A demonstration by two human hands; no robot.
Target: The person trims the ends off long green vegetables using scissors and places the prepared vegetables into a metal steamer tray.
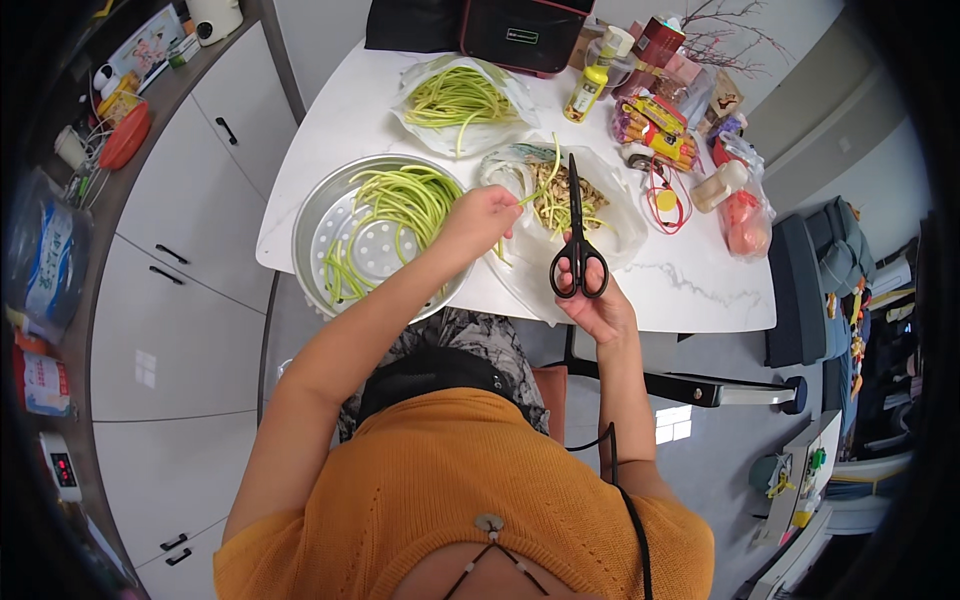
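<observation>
Head view: left hand (482,222), fingertips pinching together on one green stem (549,178), which is slanting up and away over an open plastic bag (627,205). Right hand (600,308), fingers clasping the handles of black scissors (576,220); whether any finger is threading a loop, one cannot tell. Blades (574,185): appearing together, pointing away from the person, standing just beside the stem.

Perforated metal colander (308,240), holding a heap of green stems (415,195), standing at left; its near rim is apparently projecting past the edge of the table (700,295), and the left forearm (375,325) is crossing over it. Second bag (520,120), bearing more stems, lying beyond.

Hazards, by judgement:
Item one, cut finger: blades opening too close to the left fingertips.
Item two, stray piece: a snipped end springing wide, or a good length dropping among the tan scraps (590,190).
Item three, spill: forearm knocking the colander's overhanging rim.
Item four, tear: scissor tip catching the thin plastic.
</observation>
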